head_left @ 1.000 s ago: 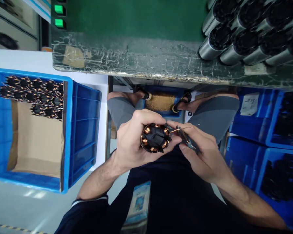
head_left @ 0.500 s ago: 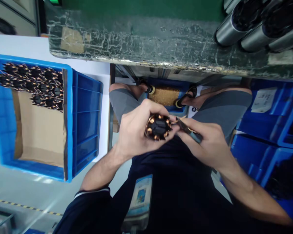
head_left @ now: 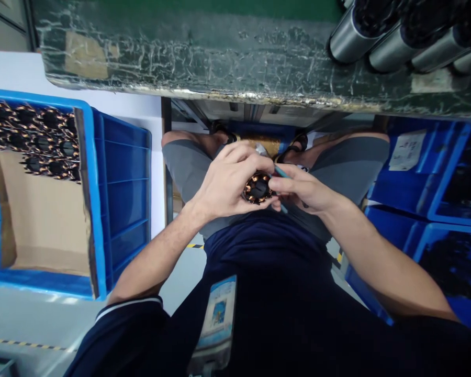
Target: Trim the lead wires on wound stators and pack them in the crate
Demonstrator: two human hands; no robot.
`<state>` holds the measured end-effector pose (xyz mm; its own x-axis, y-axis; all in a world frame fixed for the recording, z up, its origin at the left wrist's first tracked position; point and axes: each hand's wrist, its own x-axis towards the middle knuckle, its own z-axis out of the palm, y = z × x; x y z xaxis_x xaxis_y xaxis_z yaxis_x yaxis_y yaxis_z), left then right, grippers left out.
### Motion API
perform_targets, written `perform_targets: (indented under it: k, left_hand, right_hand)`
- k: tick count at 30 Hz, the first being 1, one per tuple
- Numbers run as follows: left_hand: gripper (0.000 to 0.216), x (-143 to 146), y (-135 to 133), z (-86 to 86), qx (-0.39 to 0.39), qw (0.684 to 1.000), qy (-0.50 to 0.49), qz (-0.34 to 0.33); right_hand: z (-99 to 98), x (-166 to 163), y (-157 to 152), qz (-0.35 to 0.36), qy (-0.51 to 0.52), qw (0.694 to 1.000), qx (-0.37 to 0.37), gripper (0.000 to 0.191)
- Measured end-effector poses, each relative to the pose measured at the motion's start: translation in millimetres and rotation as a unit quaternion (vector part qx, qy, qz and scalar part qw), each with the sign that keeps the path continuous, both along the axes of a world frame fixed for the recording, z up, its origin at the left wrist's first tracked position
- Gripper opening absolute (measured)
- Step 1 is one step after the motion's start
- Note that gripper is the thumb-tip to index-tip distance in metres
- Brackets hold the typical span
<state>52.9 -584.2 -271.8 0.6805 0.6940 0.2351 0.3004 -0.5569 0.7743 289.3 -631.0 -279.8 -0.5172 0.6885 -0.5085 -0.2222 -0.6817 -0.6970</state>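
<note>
My left hand [head_left: 232, 180] is wrapped around a motor stator [head_left: 258, 189], a black ring with copper windings whose end faces up toward me. In my right hand [head_left: 304, 189] is a pair of pliers with teal handles [head_left: 281, 172]; parts of the handles show above and below the fingers, and the jaws are hidden. The right thumb and fingers touch the stator's right side. Both hands meet over my lap. A small whitish, blurred item shows just beyond the left fingers, too unclear to name.
A blue crate [head_left: 94, 209] lined with cardboard stands at left, with rows of stators [head_left: 43, 141] at its far end. Ahead runs a worn green bench edge [head_left: 204, 65], bearing metal motor housings [head_left: 349, 39]. Blue bins [head_left: 396, 230] are stacked at right. A badge [head_left: 220, 314] hangs on my chest.
My right hand has turned and come closer against the stator, so the pliers' jaws no longer show. The stator is slightly higher in view and tilted differently. The whole view has shifted.
</note>
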Motion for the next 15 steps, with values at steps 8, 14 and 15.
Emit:
perform_targets:
  k: [8, 14, 15]
  left_hand:
    - [0.060, -19.3, -32.6, 52.6, -0.242, 0.962, -0.053, 0.118]
    - [0.050, 10.8, -23.6, 48.9, -0.541, 0.822, -0.152, -0.095]
    - [0.046, 14.8, -22.6, 52.5, -0.537, 0.826, -0.152, -0.080]
  right_hand:
    - [21.6, 28.8, -22.7, -0.086, -0.195, 0.947, 0.240, 0.055]
    - [58.1, 18.0, -27.3, -0.030, -0.244, 0.871, 0.426, 0.048]
    - [65.4, 19.1, -25.8, -0.012, -0.272, 0.848, 0.454, 0.046]
